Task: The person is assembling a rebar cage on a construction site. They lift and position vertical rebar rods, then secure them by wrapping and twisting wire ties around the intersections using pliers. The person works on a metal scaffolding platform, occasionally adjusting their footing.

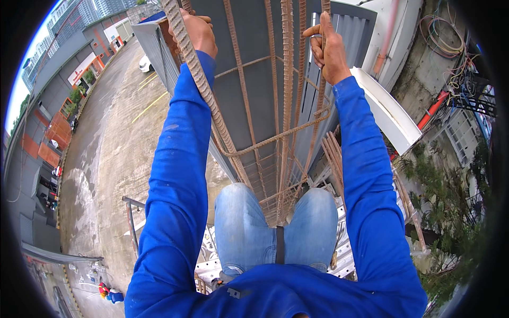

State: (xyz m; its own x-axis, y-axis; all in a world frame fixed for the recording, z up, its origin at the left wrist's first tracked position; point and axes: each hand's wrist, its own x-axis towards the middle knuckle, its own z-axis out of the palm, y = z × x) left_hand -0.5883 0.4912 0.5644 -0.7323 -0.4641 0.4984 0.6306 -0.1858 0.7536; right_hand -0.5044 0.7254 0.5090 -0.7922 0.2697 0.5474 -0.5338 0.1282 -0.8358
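Note:
A tall cage of rusty ribbed steel reinforcing bars (287, 79) rises in front of me, crossed by thinner bent ties (281, 137). At the upper left, my left hand (200, 36) is closed at a bar near the top edge; a thick bar (197, 77) passes in front of that wrist and hides part of the grip. Opposite it, my right hand (331, 53) is wrapped loosely round an upright bar (321, 98). Its thumb points up along the steel and its index finger sticks out to the left. Both arms are stretched forward, and my knees straddle the cage's lower part.
Grey metal panels (248, 114) stand behind the bars. Perforated metal decking (345, 244) and a pipe rail (132, 222) are around my legs. Far below left lies a paved yard (106, 175) with a white car (145, 64). Hanging cables (445, 40) and a tree (450, 228) are at right.

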